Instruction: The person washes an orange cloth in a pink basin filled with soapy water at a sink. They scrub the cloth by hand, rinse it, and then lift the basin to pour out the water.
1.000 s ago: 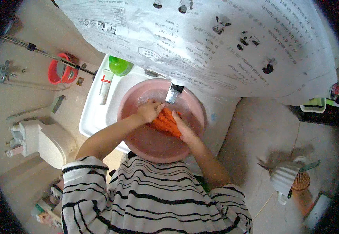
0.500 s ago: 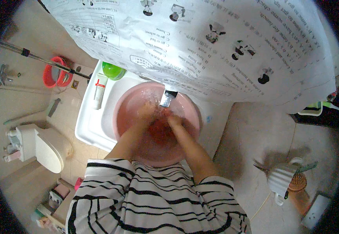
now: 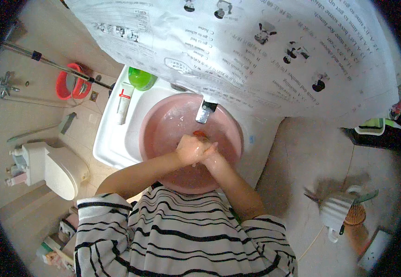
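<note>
My left hand [image 3: 191, 148] and my right hand [image 3: 210, 149] are pressed together above the pink basin [image 3: 148, 131]. Both are wet and closed around a red cloth [image 3: 200, 134], of which only a small bit sticks out beyond the fingers. My left hand covers most of the grip, so the cloth's shape stays hidden. Water with some foam lies in the basin. Just past my hands, a chrome faucet [image 3: 205, 113] reaches over the basin's far side.
The basin sits in a white sink [image 3: 106, 147]. On its left ledge are a white tube [image 3: 123, 104] and a green container [image 3: 141, 79]. A large printed sheet [image 3: 237, 60] hangs across the top. A toilet [image 3: 62, 173] and a red bucket [image 3: 66, 85] stand left.
My hands have risen out of the water and come together, shut on the red cloth. Before, they were apart in the basin below the faucet. The view has shifted slightly.
</note>
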Tool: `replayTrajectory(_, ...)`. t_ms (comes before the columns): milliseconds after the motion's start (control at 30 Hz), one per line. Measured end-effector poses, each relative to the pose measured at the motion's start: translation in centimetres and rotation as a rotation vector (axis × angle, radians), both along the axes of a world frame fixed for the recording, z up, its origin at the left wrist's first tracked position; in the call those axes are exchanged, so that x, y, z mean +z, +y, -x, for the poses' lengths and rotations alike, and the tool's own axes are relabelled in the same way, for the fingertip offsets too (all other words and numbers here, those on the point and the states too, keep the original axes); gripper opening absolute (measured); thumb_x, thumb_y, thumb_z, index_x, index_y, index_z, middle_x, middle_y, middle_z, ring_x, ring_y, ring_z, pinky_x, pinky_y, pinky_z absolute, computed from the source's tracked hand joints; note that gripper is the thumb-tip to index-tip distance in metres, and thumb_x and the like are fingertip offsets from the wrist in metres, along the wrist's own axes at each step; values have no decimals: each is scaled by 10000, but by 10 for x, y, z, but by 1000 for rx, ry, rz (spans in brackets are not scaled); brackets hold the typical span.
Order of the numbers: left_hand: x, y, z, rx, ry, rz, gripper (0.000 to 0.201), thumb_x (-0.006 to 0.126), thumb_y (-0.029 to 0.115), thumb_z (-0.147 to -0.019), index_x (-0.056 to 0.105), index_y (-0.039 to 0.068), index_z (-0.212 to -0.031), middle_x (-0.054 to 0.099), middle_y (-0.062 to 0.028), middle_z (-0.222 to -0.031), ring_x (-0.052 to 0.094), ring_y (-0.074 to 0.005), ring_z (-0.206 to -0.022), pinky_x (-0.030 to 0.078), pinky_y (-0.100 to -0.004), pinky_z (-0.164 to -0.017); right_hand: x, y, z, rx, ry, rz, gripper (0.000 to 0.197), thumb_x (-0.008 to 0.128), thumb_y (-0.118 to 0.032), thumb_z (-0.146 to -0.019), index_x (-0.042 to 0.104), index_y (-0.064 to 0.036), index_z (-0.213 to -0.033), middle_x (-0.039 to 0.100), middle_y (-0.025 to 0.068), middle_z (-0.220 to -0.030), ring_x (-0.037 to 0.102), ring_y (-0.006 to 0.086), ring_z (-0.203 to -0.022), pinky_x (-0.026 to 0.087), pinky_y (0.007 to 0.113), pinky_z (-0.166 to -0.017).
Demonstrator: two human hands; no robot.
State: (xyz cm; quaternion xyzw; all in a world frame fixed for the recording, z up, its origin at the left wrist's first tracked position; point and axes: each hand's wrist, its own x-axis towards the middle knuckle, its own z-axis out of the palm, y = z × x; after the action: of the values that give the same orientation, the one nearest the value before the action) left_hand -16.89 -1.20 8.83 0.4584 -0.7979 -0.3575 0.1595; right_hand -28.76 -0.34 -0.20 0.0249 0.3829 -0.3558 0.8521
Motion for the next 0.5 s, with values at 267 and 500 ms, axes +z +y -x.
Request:
replayTrajectory(267, -30, -30, -56, 77, -297, -29, 324, 519, 365, -833, 616, 87, -968, 595, -167, -946, 623, -331, -757, 508, -437, -666, 93, 5, -1, 175, 357, -58, 440, 450, -415, -905, 508, -79, -1182, 576, 74, -1132, 551, 208, -1029, 433, 345, -911)
replayTrajectory(500, -147, -37, -19, 178, -431, -236, 494, 537, 364, -835, 428, 174, -1278, 479, -134, -1265, 483, -287, -1130, 387, -439, -938, -51, -8, 44, 339, 988, 142, 460, 548, -367, -850, 495, -50, -1180, 556, 99, -1097, 531, 228, -956, 440, 360, -827)
